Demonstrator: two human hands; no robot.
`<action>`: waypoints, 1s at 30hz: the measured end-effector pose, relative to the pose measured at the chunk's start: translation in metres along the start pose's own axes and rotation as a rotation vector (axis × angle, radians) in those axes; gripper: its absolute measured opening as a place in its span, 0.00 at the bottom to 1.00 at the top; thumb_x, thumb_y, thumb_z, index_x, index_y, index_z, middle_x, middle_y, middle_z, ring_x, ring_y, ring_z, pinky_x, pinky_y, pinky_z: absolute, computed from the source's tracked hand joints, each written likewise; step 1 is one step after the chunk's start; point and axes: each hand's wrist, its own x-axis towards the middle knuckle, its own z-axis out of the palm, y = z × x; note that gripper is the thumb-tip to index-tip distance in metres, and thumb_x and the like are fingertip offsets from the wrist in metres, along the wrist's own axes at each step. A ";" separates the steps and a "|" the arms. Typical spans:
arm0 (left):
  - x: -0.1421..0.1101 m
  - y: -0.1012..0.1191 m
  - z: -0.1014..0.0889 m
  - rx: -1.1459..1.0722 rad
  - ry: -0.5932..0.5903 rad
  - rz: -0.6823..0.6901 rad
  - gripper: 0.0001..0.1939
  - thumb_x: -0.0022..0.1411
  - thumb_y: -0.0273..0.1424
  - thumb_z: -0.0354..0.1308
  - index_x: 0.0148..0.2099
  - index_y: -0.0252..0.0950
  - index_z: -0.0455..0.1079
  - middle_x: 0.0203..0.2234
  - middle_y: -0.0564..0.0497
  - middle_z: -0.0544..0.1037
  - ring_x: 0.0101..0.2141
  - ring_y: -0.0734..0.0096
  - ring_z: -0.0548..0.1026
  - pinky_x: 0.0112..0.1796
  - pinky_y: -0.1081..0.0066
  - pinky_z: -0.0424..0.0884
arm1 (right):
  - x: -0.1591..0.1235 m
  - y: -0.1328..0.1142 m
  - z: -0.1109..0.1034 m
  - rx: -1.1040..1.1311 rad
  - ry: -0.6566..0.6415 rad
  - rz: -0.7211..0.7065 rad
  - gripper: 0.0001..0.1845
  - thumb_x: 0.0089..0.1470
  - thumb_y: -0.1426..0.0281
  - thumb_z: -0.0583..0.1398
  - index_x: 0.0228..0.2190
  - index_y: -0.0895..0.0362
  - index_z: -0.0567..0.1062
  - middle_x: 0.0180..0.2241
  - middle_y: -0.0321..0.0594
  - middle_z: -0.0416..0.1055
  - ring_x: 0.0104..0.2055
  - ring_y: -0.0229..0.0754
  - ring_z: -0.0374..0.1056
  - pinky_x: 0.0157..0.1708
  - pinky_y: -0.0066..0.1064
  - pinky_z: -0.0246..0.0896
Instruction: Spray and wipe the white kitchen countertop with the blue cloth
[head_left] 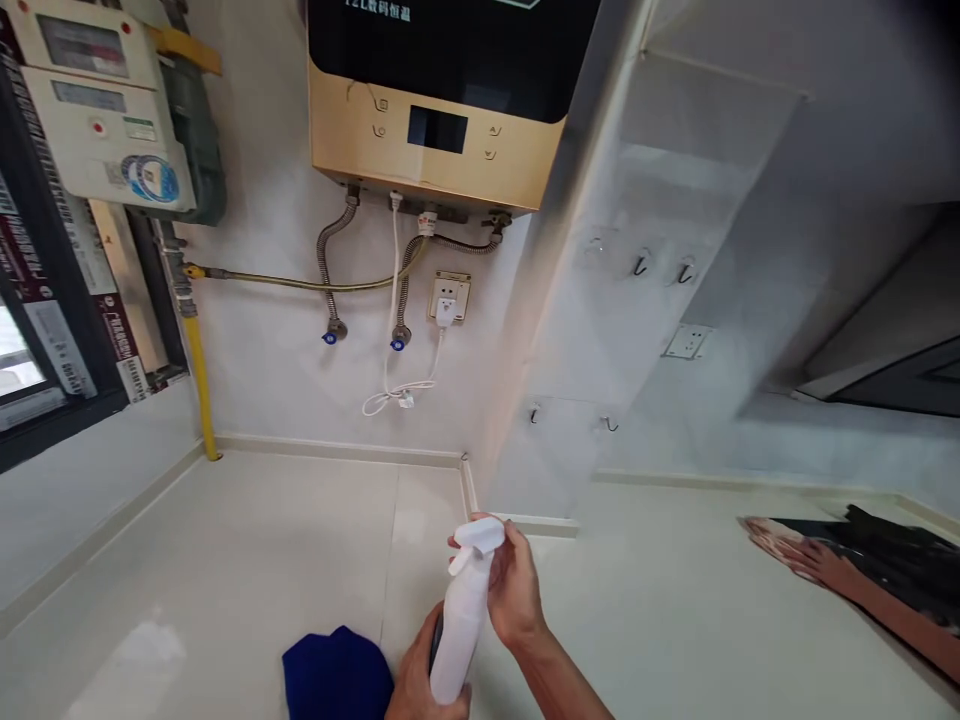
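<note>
A white spray bottle [463, 625] is held above the pale countertop [300, 540], tilted slightly with its trigger head up. My left hand [417, 678] wraps round its lower part. At the top, my right hand [516, 590] has its fingers curled about the spray head from behind; some fingertips show past the nozzle. Something dark grey shows between my left palm and the bottle, too covered to name. To the left of my left hand lies a dark blue cloth [337, 672].
A gold and black water heater [439, 140] hangs on the wall above hoses, valves and a plugged socket [450, 298]. At left are a gas meter [112, 120] and a yellow pipe [199, 390]. A co-worker's hand [821, 562] rests on the counter at right.
</note>
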 end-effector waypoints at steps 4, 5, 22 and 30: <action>-0.006 0.011 0.004 0.003 -0.120 -0.033 0.43 0.44 0.27 0.60 0.65 0.37 0.58 0.48 0.46 0.80 0.46 0.57 0.77 0.48 0.61 0.76 | -0.007 -0.020 -0.019 -0.104 -0.160 -0.076 0.27 0.52 0.48 0.61 0.45 0.54 0.73 0.33 0.39 0.78 0.35 0.46 0.72 0.35 0.37 0.66; -0.006 0.011 0.006 0.006 -0.128 -0.034 0.43 0.44 0.27 0.60 0.65 0.37 0.58 0.49 0.46 0.80 0.46 0.57 0.76 0.49 0.60 0.76 | -0.009 -0.022 -0.022 -0.181 -0.190 -0.097 0.27 0.51 0.49 0.62 0.46 0.54 0.73 0.34 0.40 0.78 0.36 0.46 0.72 0.35 0.37 0.66; -0.016 0.013 0.027 -0.075 -0.223 -0.057 0.46 0.40 0.28 0.63 0.65 0.42 0.62 0.54 0.45 0.77 0.52 0.47 0.75 0.54 0.54 0.74 | -0.046 -0.055 -0.040 -0.304 -0.252 0.040 0.35 0.60 0.42 0.45 0.44 0.56 0.74 0.34 0.43 0.75 0.42 0.52 0.71 0.49 0.45 0.60; -0.033 0.019 0.021 -0.125 -0.257 -0.010 0.39 0.45 0.35 0.66 0.62 0.52 0.65 0.47 0.53 0.81 0.48 0.49 0.78 0.47 0.55 0.77 | -0.058 -0.049 -0.040 -0.192 -0.428 0.006 0.38 0.53 0.35 0.49 0.45 0.53 0.73 0.34 0.42 0.73 0.37 0.50 0.71 0.46 0.45 0.63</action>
